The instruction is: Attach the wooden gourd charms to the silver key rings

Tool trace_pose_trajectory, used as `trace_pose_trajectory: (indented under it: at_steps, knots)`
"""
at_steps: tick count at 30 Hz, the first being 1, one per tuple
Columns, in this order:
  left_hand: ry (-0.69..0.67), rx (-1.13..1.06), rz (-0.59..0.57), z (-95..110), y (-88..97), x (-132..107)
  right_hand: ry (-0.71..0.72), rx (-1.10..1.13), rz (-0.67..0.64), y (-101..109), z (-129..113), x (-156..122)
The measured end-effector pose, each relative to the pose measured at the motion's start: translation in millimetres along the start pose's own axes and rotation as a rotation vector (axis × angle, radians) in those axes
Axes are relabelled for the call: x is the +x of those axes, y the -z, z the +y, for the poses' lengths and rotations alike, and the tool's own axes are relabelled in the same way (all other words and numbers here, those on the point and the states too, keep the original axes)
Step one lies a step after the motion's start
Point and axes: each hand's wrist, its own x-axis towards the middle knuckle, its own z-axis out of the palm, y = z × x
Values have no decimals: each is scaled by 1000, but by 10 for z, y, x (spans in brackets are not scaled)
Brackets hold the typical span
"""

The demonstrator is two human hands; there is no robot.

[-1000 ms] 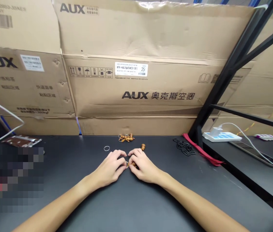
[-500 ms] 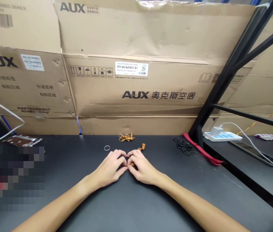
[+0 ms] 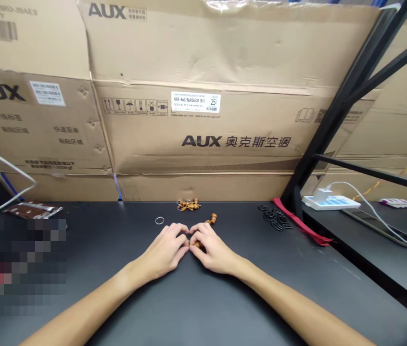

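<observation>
My left hand [image 3: 169, 247] and my right hand [image 3: 212, 247] meet fingertip to fingertip low over the dark table. Between the right thumb and fingers shows part of a small brown wooden gourd-shaped pendant [image 3: 198, 244]. The left thumb and fingers are pinched against the right ones; what they hold is hidden. Just beyond the right fingers lies another gourd pendant [image 3: 213, 218] with a short cord. A thin metal ring [image 3: 159, 220] lies on the table past the left hand. Farther back is a small pile of gourd pendants [image 3: 189, 205] with cords and rings.
Black rings or loops [image 3: 276, 218] lie in a heap at the right, beside a red strap [image 3: 304, 226]. A brown packet [image 3: 33, 210] lies far left. Cardboard [image 3: 203, 120] stands behind the black table [image 3: 189, 307]. A metal frame [image 3: 315, 154] and a power strip [image 3: 331, 203] are on the right.
The hands stay almost in place, still pinched together. The left thumb and fingers have closed slightly, and the gap between them is smaller. The things on the table have not moved.
</observation>
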Motion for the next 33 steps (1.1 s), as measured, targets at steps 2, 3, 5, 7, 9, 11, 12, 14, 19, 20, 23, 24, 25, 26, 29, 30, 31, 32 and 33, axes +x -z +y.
trace_pose_trajectory:
  at_steps: [2, 3, 5, 7, 9, 11, 12, 14, 19, 20, 23, 24, 25, 26, 29, 30, 31, 32, 33]
  knots:
    - [1, -6, -13, -6, -3, 0, -8, -22, 9, -7, 29, 3]
    - [4, -11, -22, -8, -3, 0, -19, -40, 19, -10, 50, 5]
    - [9, -22, -34, -11, -2, 0, -42, -74, 42, -14, 97, 9]
    - [15, -32, -42, -10, 4, -1, -54, -88, 56, -17, 139, 9]
    - [26, -41, -38, -6, 10, -5, -51, -77, 58, -22, 160, 5]
    - [39, -48, -33, -2, 12, -10, -43, -56, 56, -28, 150, -1]
    - [44, -48, -31, -1, 11, -12, -40, -44, 53, -30, 135, -4]
    - [47, -41, -33, -2, 4, -13, -39, -17, 43, -30, 90, -6]
    - [37, -37, -30, -9, -9, -6, -33, 17, 24, -16, 35, 6]
    - [32, -42, -30, -9, -8, -5, -41, 10, 27, -16, 49, 10]
    - [32, -50, -36, -6, -1, -6, -73, -23, 46, -19, 107, 17]
    - [36, -49, -35, -5, 1, -8, -78, -28, 49, -20, 120, 17]
    - [38, -49, -32, -4, 3, -10, -78, -25, 52, -21, 126, 15]
    - [40, -50, -26, -3, 2, -12, -75, -15, 52, -21, 123, 12]
    - [44, -50, -3, -4, -8, -17, -56, 30, 48, -19, 84, 5]
    - [45, -49, 0, -7, -15, -17, -48, 41, 44, -18, 71, 4]
    - [46, -48, 1, -11, -22, -17, -42, 45, 37, -18, 62, 4]
    - [45, -49, 0, -17, -29, -15, -37, 41, 32, -19, 60, 5]
    - [43, -54, -2, -24, -36, -13, -37, 29, 33, -21, 65, 8]
